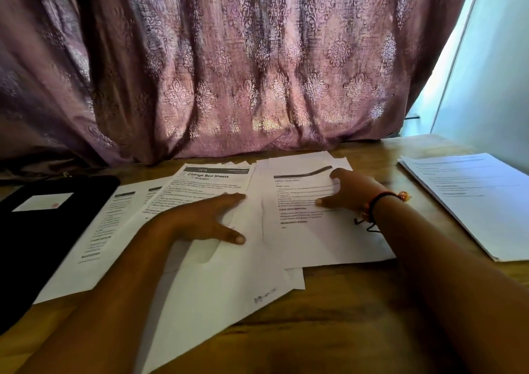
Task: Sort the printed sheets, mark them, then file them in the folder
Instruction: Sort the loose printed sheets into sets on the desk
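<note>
One view, head. Loose sheets lie fanned mid-table. The left hand presses flat on them, and the right hand is laid flat on another page; neither grasps anything. A stack sits at far right, and the folder lies closed at left. Sorting looks underway; marking and filing apparently remain.

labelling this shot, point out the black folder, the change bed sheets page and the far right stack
black folder [43, 244]: head view, bare cover below its label
Change Bed Sheets page [207, 176]: head view, its printed title
far right stack [472, 202]: head view, top sheet's middle
</note>
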